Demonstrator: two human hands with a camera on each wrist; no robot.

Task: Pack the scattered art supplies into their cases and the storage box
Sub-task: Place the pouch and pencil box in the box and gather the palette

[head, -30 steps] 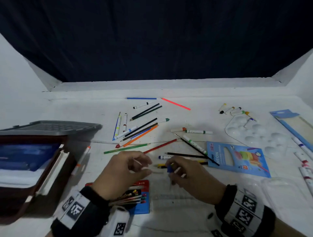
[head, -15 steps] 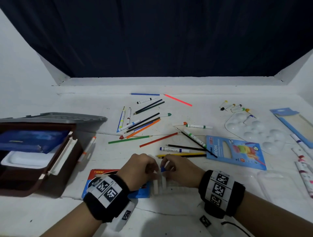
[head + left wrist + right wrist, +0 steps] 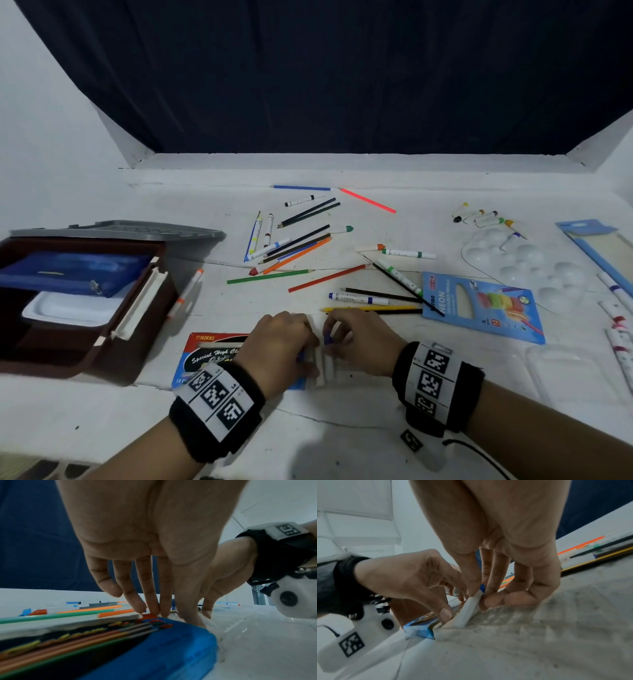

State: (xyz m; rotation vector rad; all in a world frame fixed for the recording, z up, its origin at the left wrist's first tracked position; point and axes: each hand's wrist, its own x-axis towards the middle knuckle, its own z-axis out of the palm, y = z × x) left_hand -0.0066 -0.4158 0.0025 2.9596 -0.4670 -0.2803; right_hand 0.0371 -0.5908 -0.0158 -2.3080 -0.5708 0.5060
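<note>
A white marker with a blue cap (image 3: 468, 609) stands tilted in a clear ridged marker tray (image 3: 539, 615) at the table's front centre. My right hand (image 3: 330, 337) pinches the marker's capped end (image 3: 327, 340) between thumb and fingers. My left hand (image 3: 310, 346) spans the tray's left edge, fingertips (image 3: 152, 609) at the far end and the thumb (image 3: 445, 614) pressed down at the near end. Beside it lies a red-and-blue pencil pack (image 3: 212, 353), partly under my left wrist. The open brown storage box (image 3: 137, 342) sits at the left with a blue pouch (image 3: 68, 270) inside.
Loose pencils and markers (image 3: 294, 250) lie scattered across the middle of the table. A blue neon pencil box (image 3: 479, 308), a white palette (image 3: 534, 270), paint tubes (image 3: 479, 217) and a clear lid (image 3: 575, 373) are to the right. More markers (image 3: 616, 329) line the right edge.
Both hands came nearer to me and lowered onto the tray. The blue-capped marker went from held above the table to standing in the tray.
</note>
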